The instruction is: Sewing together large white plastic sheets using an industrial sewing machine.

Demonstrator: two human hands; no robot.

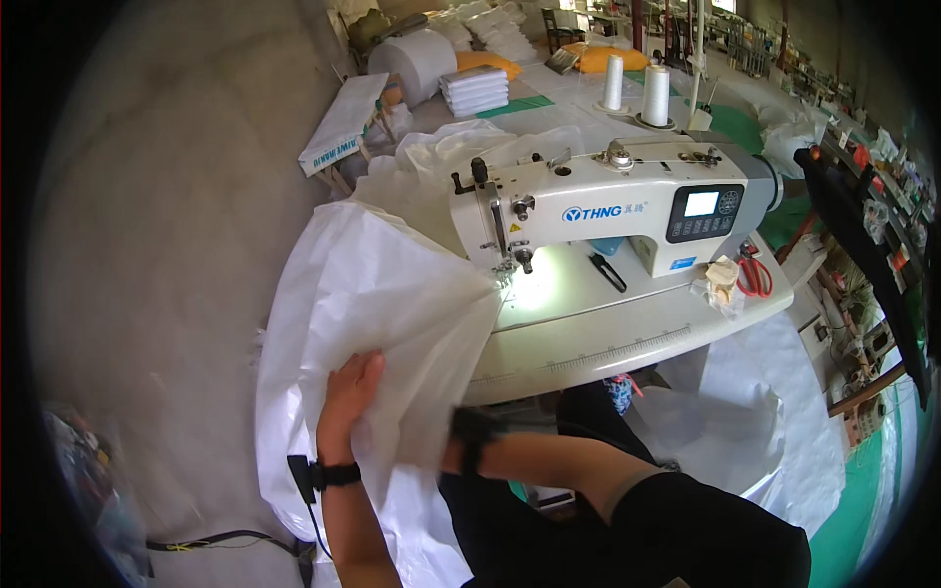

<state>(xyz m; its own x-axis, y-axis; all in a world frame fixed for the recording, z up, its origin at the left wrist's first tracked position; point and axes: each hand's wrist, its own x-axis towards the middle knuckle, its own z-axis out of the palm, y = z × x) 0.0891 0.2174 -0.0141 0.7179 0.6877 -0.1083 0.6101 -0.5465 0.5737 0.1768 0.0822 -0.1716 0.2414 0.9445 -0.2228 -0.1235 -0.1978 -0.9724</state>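
Note:
A large white plastic fabric sheet (392,274) hangs in folds left of the sewing machine (627,196). Its gathered edge runs to the lit needle area, under the presser foot (506,272). My left hand (355,387) is on the sheet's near face, its fingers close together and bent into the fabric. From the lower right, my right forearm (559,465) reaches across to the sheet. My right hand is smeared by motion and mostly hidden by the fabric, so its fingers do not show. Black straps circle both wrists.
On the machine bed lie black thread snips (608,272), red-handled scissors (755,272) and a crumpled beige scrap (722,279). Two white thread cones (656,96) stand behind the machine. Farther back are folded white stacks (474,91) and a big white roll (417,64).

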